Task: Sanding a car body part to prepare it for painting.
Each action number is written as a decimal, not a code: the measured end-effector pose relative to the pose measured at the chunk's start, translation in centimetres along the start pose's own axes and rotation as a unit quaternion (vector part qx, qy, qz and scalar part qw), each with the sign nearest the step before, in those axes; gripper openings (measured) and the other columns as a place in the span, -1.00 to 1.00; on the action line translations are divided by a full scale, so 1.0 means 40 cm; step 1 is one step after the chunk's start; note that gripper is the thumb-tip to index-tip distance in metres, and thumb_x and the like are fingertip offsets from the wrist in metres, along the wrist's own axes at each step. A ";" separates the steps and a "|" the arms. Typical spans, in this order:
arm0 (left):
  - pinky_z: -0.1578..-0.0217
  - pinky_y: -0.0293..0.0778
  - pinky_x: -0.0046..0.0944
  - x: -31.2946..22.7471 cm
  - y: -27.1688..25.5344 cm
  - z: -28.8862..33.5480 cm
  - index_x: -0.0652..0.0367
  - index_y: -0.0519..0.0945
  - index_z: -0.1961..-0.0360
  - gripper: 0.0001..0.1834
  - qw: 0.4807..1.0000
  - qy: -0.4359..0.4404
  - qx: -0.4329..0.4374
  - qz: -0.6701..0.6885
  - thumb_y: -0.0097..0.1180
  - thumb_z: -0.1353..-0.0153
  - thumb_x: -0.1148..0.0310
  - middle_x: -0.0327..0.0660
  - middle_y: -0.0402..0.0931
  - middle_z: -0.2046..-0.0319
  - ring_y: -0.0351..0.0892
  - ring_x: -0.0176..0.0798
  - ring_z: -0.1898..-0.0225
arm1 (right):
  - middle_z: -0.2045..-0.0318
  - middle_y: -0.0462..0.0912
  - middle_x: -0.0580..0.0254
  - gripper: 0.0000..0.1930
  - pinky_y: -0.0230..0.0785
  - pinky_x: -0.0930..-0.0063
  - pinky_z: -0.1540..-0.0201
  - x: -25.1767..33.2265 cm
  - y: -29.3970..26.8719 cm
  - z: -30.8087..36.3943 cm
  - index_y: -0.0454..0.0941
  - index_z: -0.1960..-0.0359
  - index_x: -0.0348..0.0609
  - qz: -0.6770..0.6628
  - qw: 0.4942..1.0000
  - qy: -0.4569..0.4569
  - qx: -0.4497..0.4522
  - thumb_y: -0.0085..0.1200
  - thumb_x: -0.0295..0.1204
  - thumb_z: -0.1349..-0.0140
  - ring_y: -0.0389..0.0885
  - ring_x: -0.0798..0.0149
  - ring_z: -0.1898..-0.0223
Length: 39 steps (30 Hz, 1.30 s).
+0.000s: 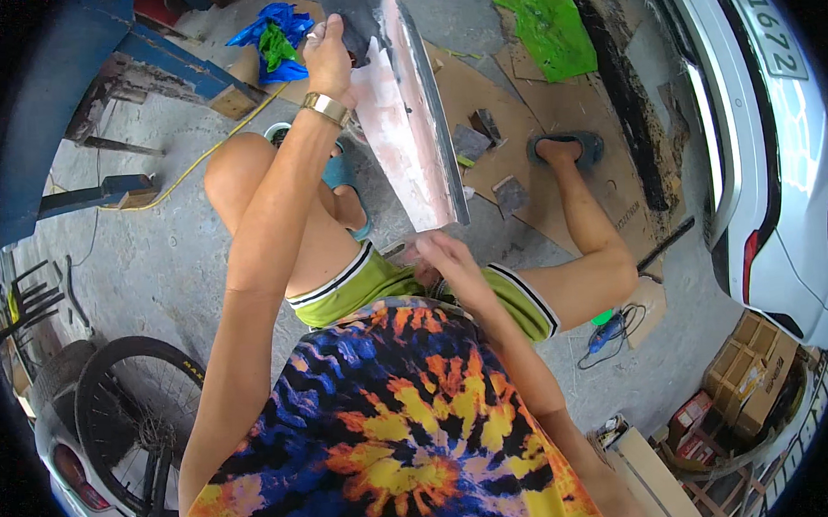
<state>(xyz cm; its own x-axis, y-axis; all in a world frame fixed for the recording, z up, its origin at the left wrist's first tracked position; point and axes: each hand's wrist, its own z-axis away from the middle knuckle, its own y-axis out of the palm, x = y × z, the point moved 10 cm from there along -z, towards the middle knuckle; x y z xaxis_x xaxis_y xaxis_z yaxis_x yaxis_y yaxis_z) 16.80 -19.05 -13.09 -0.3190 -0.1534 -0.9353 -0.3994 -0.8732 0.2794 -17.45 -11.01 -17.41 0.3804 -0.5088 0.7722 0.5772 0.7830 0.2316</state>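
A long dark car body panel (419,157), patched with white and pinkish filler, stands tilted in front of me. The fingers of my left hand (330,63) are wrapped round its left edge near the upper end, and a gold-coloured watch (325,107) is on that wrist. Just below the panel's lower end, close to my lap, is my right hand (449,262). Its fingers are blurred and partly hidden, so whether they hold anything does not show. The far end of the panel runs out of the picture.
Cardboard sheets (467,90) cover the floor ahead, with small dark blocks (510,194) and green plastic (549,31) on them. A pale car (770,151) stands at right, near a corded blue power tool (606,335). At left are a blue metal frame (84,97) and a bicycle wheel (135,418).
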 end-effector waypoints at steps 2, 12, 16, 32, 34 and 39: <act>0.31 0.46 -0.36 -0.003 0.000 0.001 0.22 0.57 0.14 -0.74 1.000 0.004 -0.007 0.016 -0.03 -0.41 0.24 -0.29 0.63 0.26 0.58 -0.39 0.34 | 0.30 0.63 0.29 -0.59 0.40 0.58 0.33 -0.013 0.037 -0.036 0.54 0.07 -0.25 -0.018 1.000 0.020 0.006 -0.05 -0.10 -0.42 0.55 0.46 0.39; 0.18 0.55 -0.21 0.093 0.030 -0.062 0.14 0.58 0.16 -0.65 0.977 -0.101 0.064 0.178 -0.07 -0.45 0.08 -0.25 0.63 0.26 0.61 -0.28 0.25 | 0.39 0.62 0.37 -0.81 0.35 0.62 0.31 0.001 -0.088 0.040 0.59 0.20 -0.24 0.008 0.994 -0.071 -0.088 0.04 -0.36 -0.38 0.48 0.55 0.41; 0.13 0.58 -0.15 0.164 0.050 -0.068 0.12 0.59 0.10 -0.60 0.933 -0.229 0.171 0.218 -0.13 -0.44 0.03 -0.19 0.64 0.24 0.63 -0.17 0.23 | 0.59 0.50 0.43 -0.73 0.26 0.62 0.44 0.069 -0.145 0.063 0.51 0.47 -0.24 0.010 0.983 -0.127 -0.134 0.08 -0.33 -0.36 0.40 0.57 0.53; 0.16 0.51 -0.15 0.150 0.075 -0.138 0.06 0.54 0.27 -0.65 0.933 -0.225 0.181 0.215 -0.03 -0.34 -0.01 -0.19 0.53 0.30 0.52 -0.13 0.26 | 0.45 0.59 0.38 -0.81 0.41 0.56 0.42 0.075 -0.551 -0.085 0.60 0.18 -0.11 0.004 0.951 -0.230 -0.206 0.11 -0.30 -0.27 0.54 0.50 0.45; 0.16 0.50 -0.15 0.162 0.051 -0.172 0.05 0.54 0.30 -0.65 0.948 -0.236 0.117 0.178 -0.01 -0.33 -0.01 -0.19 0.52 0.31 0.51 -0.12 0.26 | 0.47 0.58 0.35 -0.82 0.36 0.50 0.52 -0.086 -0.740 -0.202 0.60 0.22 -0.11 -0.049 0.944 -0.131 -0.300 0.11 -0.31 -0.25 0.50 0.46 0.53; 0.04 0.49 -0.07 0.091 0.047 -0.233 0.08 0.49 0.09 -0.59 0.978 -0.139 0.132 0.082 -0.09 -0.37 -0.05 -0.14 0.53 0.17 0.53 -0.07 0.15 | 0.37 0.64 0.04 -0.67 0.44 0.27 0.34 -0.525 -0.959 -0.397 0.62 0.18 -0.27 0.094 0.904 0.030 -0.415 0.07 -0.24 -0.22 0.61 0.13 0.38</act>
<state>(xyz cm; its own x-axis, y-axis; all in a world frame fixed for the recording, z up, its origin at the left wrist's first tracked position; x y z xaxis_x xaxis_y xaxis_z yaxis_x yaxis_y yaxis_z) 22.90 -25.59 -17.99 -0.6044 -0.1166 -0.7881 -0.5193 -0.6925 0.5008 -36.10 -36.04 -51.91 0.5518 -0.4326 0.7130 0.8328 0.3314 -0.4435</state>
